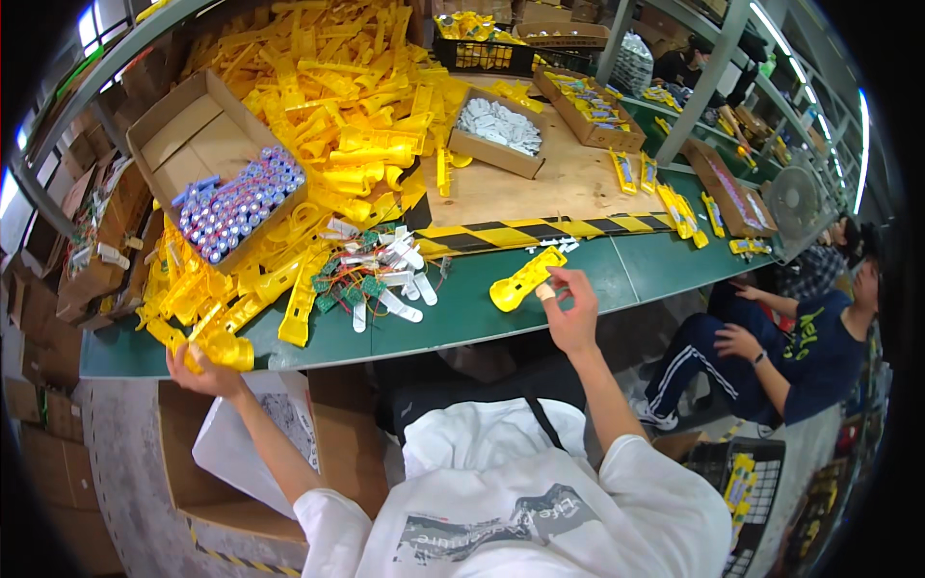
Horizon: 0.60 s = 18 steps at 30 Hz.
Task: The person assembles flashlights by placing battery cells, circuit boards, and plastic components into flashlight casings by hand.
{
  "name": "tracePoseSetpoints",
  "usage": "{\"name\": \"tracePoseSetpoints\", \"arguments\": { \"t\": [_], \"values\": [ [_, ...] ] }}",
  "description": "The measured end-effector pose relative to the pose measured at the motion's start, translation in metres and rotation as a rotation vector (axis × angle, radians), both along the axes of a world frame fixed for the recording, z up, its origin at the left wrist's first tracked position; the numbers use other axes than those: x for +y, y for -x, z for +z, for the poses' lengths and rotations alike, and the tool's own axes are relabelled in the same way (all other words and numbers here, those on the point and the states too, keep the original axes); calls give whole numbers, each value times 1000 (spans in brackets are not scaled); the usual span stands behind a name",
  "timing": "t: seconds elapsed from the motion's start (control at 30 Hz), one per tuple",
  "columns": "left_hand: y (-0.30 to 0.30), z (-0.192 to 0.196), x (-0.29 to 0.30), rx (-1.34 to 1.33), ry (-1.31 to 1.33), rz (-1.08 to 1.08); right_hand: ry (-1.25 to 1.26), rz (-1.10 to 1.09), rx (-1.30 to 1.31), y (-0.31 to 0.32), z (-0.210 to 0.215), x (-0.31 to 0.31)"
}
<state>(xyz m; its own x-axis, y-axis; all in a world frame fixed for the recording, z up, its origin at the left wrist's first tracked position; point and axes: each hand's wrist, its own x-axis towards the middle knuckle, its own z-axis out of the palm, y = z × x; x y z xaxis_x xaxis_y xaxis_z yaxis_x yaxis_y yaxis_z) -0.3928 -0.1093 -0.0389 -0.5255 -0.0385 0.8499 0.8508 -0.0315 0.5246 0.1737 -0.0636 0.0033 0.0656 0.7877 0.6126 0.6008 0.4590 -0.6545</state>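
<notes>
My left hand [204,371] is at the table's left front edge, its fingers curled round a yellow plastic shell [229,351] next to the loose pile. My right hand [575,313] pinches the right side of another long yellow plastic shell [523,281], which lies slanted on the green tabletop with its hollow side up. A pale spot shows at the thumb; I cannot tell what it is. Small white pieces [551,244] lie just beyond this shell. Between my hands sits a heap of green circuit boards [369,286] with red wires and white plastic strips.
A large pile of yellow shells [332,106] fills the back left. A carton [173,125] of blue cylindrical cells leans on it. Behind the striped tape [540,233] stands a carton of white parts [499,130]. Filled yellow units [679,212] lie right. A seated person [819,337] is at right.
</notes>
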Motion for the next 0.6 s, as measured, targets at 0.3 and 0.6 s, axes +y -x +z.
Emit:
{"name": "tracePoseSetpoints", "arguments": {
  "t": [0.3,0.6],
  "values": [
    [-179,93,43,272,-12,-646,44,-40,-173,-13,-32,11],
    [-392,75,261,464,809,-867,178,-43,-307,-25,-21,19]
  ]
}}
